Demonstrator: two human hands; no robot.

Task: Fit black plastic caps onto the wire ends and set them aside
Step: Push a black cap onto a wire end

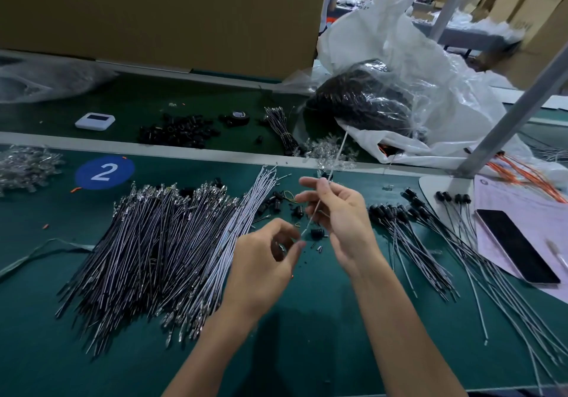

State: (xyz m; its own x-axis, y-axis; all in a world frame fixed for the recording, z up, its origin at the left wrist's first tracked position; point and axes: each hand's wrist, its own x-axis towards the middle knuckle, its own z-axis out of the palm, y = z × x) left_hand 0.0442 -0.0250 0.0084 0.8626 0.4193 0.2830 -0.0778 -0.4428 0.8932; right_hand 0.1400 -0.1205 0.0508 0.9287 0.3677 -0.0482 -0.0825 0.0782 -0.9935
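Note:
My right hand [338,212] pinches a thin white wire [336,151] that slants up and away over the green mat. Its lower end points at my left hand [264,261], whose curled fingers hold a small black cap [280,248] just below the wire tip. A big heap of uncapped wires [159,249] lies to the left. Wires with black caps fitted [412,230] lie in a fan to the right. A few loose black caps [276,204] sit on the mat behind my hands.
A phone [516,246] lies on pink paper at the right. Behind the belt rail are a pile of black caps [178,132], a tape roll [238,117], a white device [95,120], plastic bags [399,89] and a cardboard box [159,12]. A metal post [507,120] stands right.

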